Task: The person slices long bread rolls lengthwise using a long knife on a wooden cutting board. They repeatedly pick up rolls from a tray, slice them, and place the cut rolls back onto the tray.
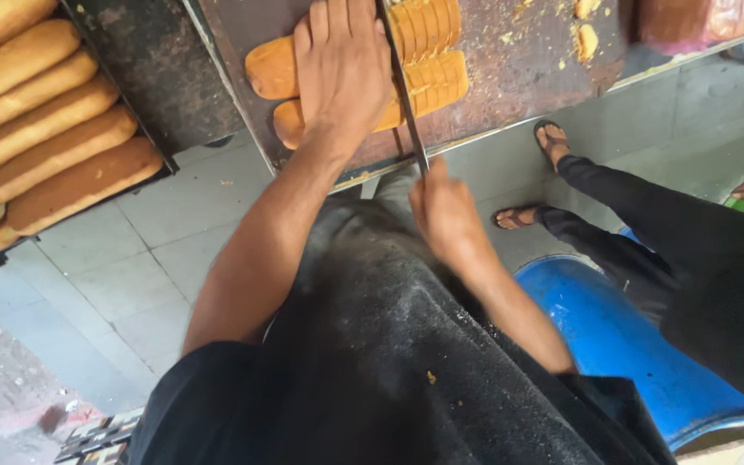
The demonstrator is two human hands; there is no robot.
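Two long golden bread loaves (270,69) lie side by side on a dark worn cutting table (510,77). My left hand (342,65) presses flat on top of them, fingers spread. My right hand (445,211) grips the handle of a long knife (402,82) whose blade cuts down through the loaves just right of my left hand. To the right of the blade, the loaves stand as several thin slices (432,56).
A tray of several whole long loaves (36,129) sits at the left. Crumbs and bread bits (585,39) lie on the table's right part. Another person in dark trousers and sandals (553,142) stands at right, beside a blue drum (622,344). Grey tiled floor below.
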